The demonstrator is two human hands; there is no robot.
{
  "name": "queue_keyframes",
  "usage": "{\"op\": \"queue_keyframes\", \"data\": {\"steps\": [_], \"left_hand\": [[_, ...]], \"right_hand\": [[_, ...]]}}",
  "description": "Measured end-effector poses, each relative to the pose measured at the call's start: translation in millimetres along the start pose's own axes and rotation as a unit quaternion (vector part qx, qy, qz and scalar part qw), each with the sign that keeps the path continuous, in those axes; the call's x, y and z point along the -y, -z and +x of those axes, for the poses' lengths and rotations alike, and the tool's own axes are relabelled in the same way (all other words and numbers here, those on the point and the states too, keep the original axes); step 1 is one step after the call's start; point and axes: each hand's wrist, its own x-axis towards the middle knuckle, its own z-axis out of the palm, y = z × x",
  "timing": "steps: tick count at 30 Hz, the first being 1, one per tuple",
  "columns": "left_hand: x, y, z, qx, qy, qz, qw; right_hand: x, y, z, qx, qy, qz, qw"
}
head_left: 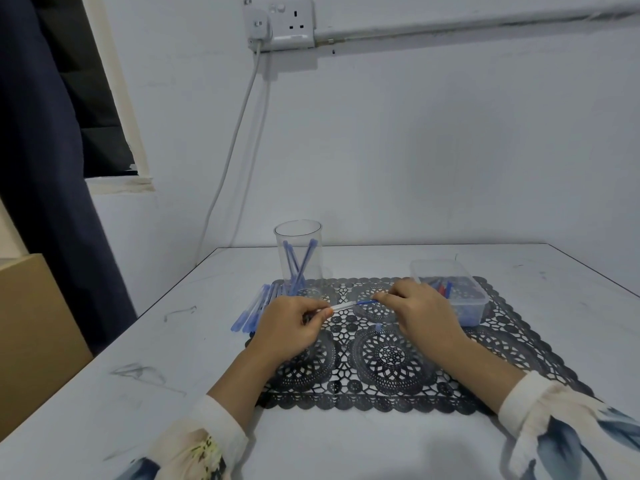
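My left hand (289, 327) pinches the clear barrel of a pen (341, 306) above a black lace placemat (381, 362). My right hand (420, 308) pinches a thin blue refill (363, 302) at the barrel's right end. A small blue pen cap (378, 328) lies on the mat between my hands. Left of the mat, several blue pens (254, 308) lie side by side. Behind them stands a clear cup (298, 252) with a few blue pens upright in it.
A clear plastic box (450, 289) holding blue and red pen parts sits on the mat's far right corner. The white table meets the wall at the back. A cardboard box (31, 327) and a dark curtain (45, 168) stand left of the table.
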Motion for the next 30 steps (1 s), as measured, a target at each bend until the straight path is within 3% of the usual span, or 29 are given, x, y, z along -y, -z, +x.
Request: {"op": "queue_keyframes", "data": {"steps": [13, 17, 22, 30], "left_hand": [[-5, -2, -2, 0.006, -0.033, -0.003, 0.999], [-5, -2, -2, 0.005, -0.032, -0.004, 0.999], [-5, -2, -3, 0.002, -0.032, -0.001, 0.999], [-6, -1, -2, 0.002, -0.035, 0.005, 0.999]], "right_hand": [[13, 2, 0, 0.007, 0.003, 0.018, 1.000], [15, 6, -1, -0.018, -0.069, 0.020, 0.997], [13, 5, -1, 0.010, -0.141, -0.040, 0.989], [15, 4, -2, -0.038, -0.126, 0.013, 0.991]]}}
